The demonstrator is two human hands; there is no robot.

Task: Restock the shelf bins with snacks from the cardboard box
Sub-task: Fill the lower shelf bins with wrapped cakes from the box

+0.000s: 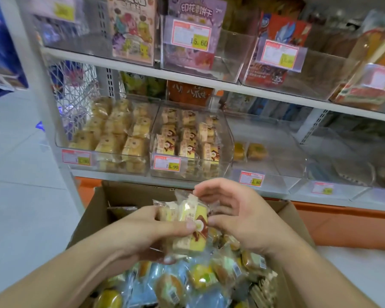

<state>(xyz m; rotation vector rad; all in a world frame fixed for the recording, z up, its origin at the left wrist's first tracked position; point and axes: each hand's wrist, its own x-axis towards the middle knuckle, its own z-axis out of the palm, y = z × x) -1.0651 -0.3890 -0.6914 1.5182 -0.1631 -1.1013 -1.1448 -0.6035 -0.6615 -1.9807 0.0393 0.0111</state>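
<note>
Cardboard box (91,210): nearest the camera, flaps open, full of wrapped snacks (200,276), mostly yellow and blue packets.
Left hand (147,232): above the box, fingers and thumb curled round a small stack of wrapped cakes (192,227), thumb pressed on the front wrapper.
Right hand (236,214): just beside the cakes, fingers loosely curved; fingertips seem to touch the wrapper's top edge, but the blur makes it hard to say whether they grip it.
Left bin (60,143): on the lower shelf (120,174), packed with pale yellow cakes.
Middle bin (228,141): rows of the same brown-and-yellow packets as those held.
Right bin (298,152): two yellow packets (250,151) at its left side.
Price tags (167,163): clipped to each bin's front.
</note>
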